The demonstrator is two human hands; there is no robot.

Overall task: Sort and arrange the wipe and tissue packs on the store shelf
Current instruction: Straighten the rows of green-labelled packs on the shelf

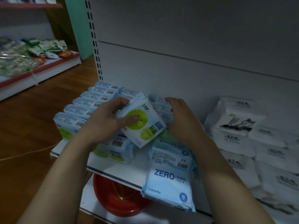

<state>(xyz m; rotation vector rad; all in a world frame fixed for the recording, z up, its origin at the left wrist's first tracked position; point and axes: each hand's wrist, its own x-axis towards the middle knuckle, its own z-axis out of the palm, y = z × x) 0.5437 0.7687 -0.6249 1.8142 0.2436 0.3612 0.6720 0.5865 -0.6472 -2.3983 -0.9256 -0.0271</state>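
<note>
One view, the head camera, covered the scene, and the lighting was dim throughout.

1. The left hand [106,120] grasped a green-circle pack [142,125], thumb across its printed face and fingers curled behind its top left corner. The pack was held tilted above the shelf [123,168], near the middle of its width.
2. The right hand [179,120] lay just beside that pack, fingers curled over the top of the rear packs [160,105]. Its thumb was hidden, so whether it gripped them or merely rested on them could not be determined.
3. A left row of packs [84,107] stood on edge from front to back, barcode panels upward. The print on them was too blurred to read.
4. A flat pack [116,152] lay under the left wrist, partly covered by the forearm.
5. A ZERO LEAKS pack [168,180] lay at the front, overhanging the shelf edge. More packs behind it were mostly covered by the right forearm.
6. White tissue packs [239,120] were piled at the right. The pile was cut off by the frame edge, and its lower markings were smeared.
7. A red bowl [116,201] sat on the level below, its rear part hidden by the shelf above.
8. A side shelf [56,65] at far left carried assorted bagged goods, too blurred to identify.
</note>
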